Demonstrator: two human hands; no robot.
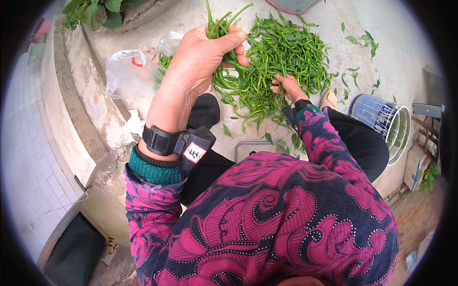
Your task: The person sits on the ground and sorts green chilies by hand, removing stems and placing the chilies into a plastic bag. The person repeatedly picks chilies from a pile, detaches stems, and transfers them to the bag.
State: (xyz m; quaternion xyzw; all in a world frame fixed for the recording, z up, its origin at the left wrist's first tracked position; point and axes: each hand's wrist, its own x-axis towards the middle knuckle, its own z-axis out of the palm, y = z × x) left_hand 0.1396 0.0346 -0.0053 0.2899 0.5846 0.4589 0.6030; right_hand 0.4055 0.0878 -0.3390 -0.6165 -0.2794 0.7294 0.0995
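My left hand point(214, 50) is raised and closed around a bunch of green chili peppers point(223, 32), whose stems stick up past the thumb and whose pods hang below the fingers. A large heap of green chili peppers point(293, 46), mixed with some leaves, lies on the concrete ground. My right hand point(288, 87) is low at the near side of this heap, its fingers spread a little; a pepper or stem shows at the fingers, but whether it is gripped is unclear. Beyond my left forearm lies a clear plastic bag point(128, 71) with green peppers at its opening.
A blue and white bucket point(372, 111) lies on its side by my right knee. Concrete steps point(80, 93) run along the left. A metal container point(293, 4) stands at the top edge. Loose leaves point(366, 40) and a crumpled white scrap point(135, 122) lie on the ground.
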